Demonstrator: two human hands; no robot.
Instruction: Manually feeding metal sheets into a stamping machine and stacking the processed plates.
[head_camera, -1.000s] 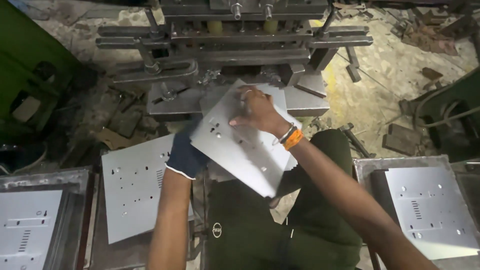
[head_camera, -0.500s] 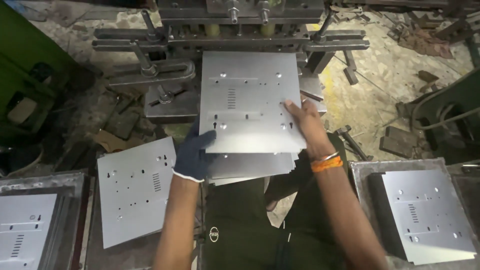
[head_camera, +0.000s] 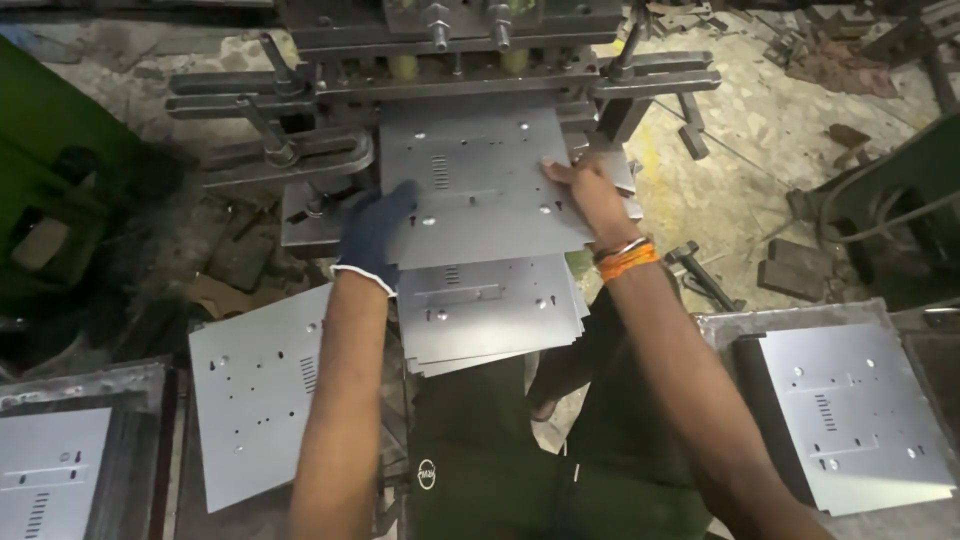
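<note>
Dim workshop light, brightest on the floor (head_camera: 740, 150) toward 1 o'clock. The metal sheet (head_camera: 480, 180) at centre gives a soft grey sheen without harsh glare. Corners at 9 and 3 o'clock sink into shadow; the gloved left hand (head_camera: 375, 228) is slightly motion-blurred.

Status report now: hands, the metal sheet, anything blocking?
Left hand, gloved, and bare right hand grip top metal sheet at press. More sheets stacked beneath. Nothing blocking seen.

The floor (head_camera: 740, 130) is dirty, cracked concrete with bits of scrap metal (head_camera: 830, 70) on it. A green machine (head_camera: 50, 170) stands at the left.
</note>
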